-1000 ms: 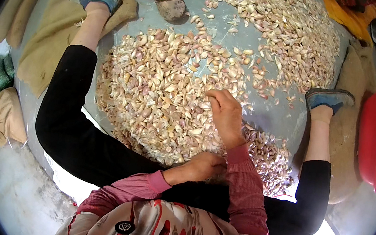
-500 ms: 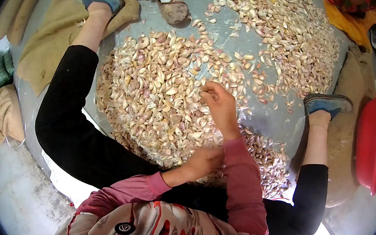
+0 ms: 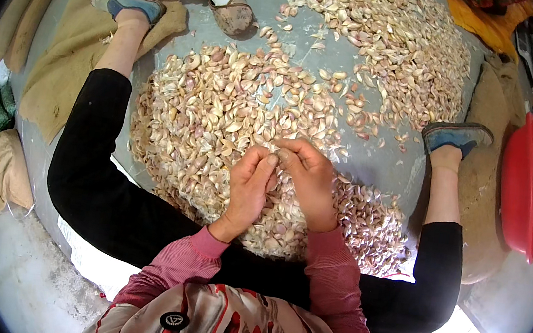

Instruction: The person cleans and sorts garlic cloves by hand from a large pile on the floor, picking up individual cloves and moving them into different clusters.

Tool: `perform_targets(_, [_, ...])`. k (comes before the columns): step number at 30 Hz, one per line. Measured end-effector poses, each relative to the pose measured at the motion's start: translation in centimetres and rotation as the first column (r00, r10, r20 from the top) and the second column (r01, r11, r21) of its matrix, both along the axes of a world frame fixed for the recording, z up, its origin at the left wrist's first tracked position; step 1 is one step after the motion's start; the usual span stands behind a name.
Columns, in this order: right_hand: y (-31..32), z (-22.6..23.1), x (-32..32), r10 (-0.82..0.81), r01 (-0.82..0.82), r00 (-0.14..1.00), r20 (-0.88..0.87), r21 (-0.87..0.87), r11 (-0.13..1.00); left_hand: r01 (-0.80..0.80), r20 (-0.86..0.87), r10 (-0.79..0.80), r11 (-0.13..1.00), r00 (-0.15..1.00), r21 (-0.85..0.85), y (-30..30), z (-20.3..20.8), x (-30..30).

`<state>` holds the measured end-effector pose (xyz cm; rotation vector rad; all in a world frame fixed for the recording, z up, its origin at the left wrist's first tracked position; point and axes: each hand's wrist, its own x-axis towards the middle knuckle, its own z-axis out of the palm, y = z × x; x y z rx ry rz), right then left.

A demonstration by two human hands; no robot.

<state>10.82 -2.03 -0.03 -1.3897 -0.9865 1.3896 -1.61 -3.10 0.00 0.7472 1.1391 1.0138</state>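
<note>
My left hand (image 3: pixel 251 181) and my right hand (image 3: pixel 310 180) meet above a large heap of garlic cloves (image 3: pixel 213 113) between my legs. Thumbs and forefingers are pinched together, tip to tip. Between them shows a bit of a small pale garlic clove (image 3: pixel 273 149), mostly hidden by the fingers. The cloves below are cream to pinkish, some with papery skin. To the right of my right wrist lies a smaller, darker, purplish pile of cloves and skins (image 3: pixel 372 229).
Another broad spread of garlic cloves (image 3: pixel 408 44) covers the grey floor (image 3: pixel 405 177) farther off. Burlap sacking (image 3: pixel 69 69) lies under my left foot, more (image 3: pixel 480 186) at right. A red plastic basin (image 3: pixel 524 188) stands at far right. Another person's shoe (image 3: pixel 233 18) rests at the top.
My right hand has come back toward me from over the heap. My left hand has risen from near my lap, and both now meet at the fingertips. The view has shifted slightly.
</note>
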Motion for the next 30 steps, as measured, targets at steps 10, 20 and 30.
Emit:
perform_targets(10, [-0.4,0.2,0.4,0.002,-0.075,0.934,-0.358,-0.191,0.979,0.212,0.44,-0.121,0.964,0.89,-0.162,1.2,0.9,-1.2])
perform_targets(20, [-0.4,0.8,0.4,-0.096,0.036,0.919,-0.382,-0.16,0.986,0.141,0.131,-0.129,0.986,0.983,-0.084,0.6,0.5,-0.2])
perform_targets(30, [-1.6,1.6,-2.1,-0.137,0.138,0.99,-0.02,0.104,0.985,0.022,0.247,0.068,0.939,0.967,-0.344,0.7,0.2,-1.3])
